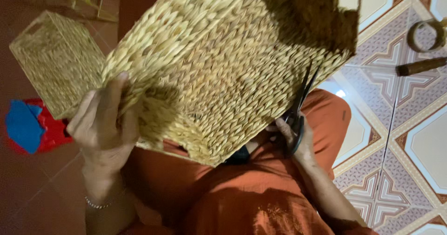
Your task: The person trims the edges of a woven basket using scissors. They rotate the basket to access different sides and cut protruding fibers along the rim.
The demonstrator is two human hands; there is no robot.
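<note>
A large woven straw basket [223, 62] sits tilted over the person's lap, its bottom corner pointing down toward the orange garment [242, 193]. The left hand [104, 123] grips the basket's near left edge, thumb pressed up against the weave; a thin bracelet [95, 204] circles that wrist. The right hand [295, 139] is closed around the handles of dark scissors [300, 107], whose blades point up along the basket's right side, touching or just beside the straw. A second, smaller woven basket [56, 60] lies on the floor behind the left hand, next to a red and blue object [30, 125]. On the patterned tile floor [409, 137] at the far right lie a ring-shaped roll [426, 34] and a brown stick-like tool [421, 66], well apart from both hands.
</note>
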